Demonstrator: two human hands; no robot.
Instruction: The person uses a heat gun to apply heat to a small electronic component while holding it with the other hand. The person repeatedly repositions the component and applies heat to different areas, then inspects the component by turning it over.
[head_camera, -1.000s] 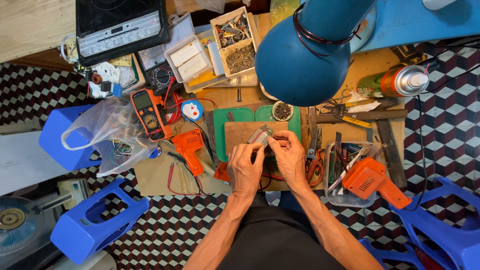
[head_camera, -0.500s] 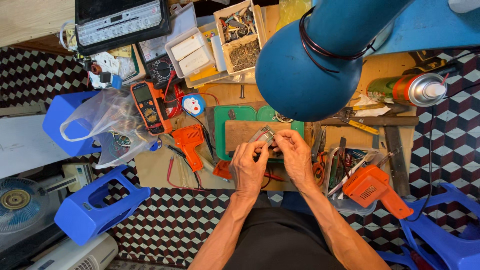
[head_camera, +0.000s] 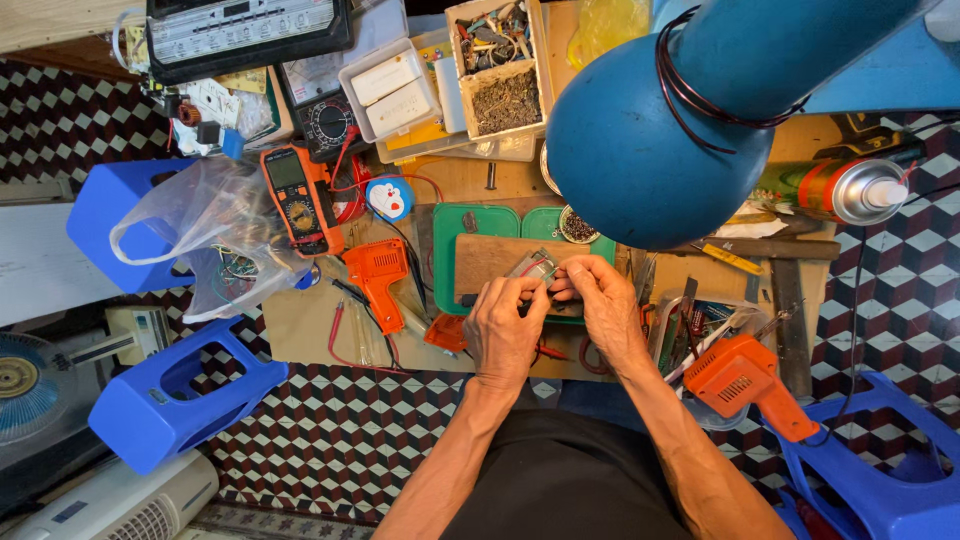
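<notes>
Cluttering wooden workbench (head_camera: 310, 330), tools, checkered tile floor (head_camera: 350, 420), blue lamp (head_camera: 660, 130)

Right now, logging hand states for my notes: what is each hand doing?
Left hand: fingers closed on the small metal part over the wooden board.
Right hand: fingers pinched on the same part.

Small electronics repair workshop. Evidence: a crowded worktop (head_camera: 300, 335) carrying an orange multimeter (head_camera: 297, 196), an orange soldering gun (head_camera: 377, 274), a wooden box of loose parts (head_camera: 500, 70) and a spray can (head_camera: 845, 188). Patterned tile floor (head_camera: 330, 440) below.
</notes>
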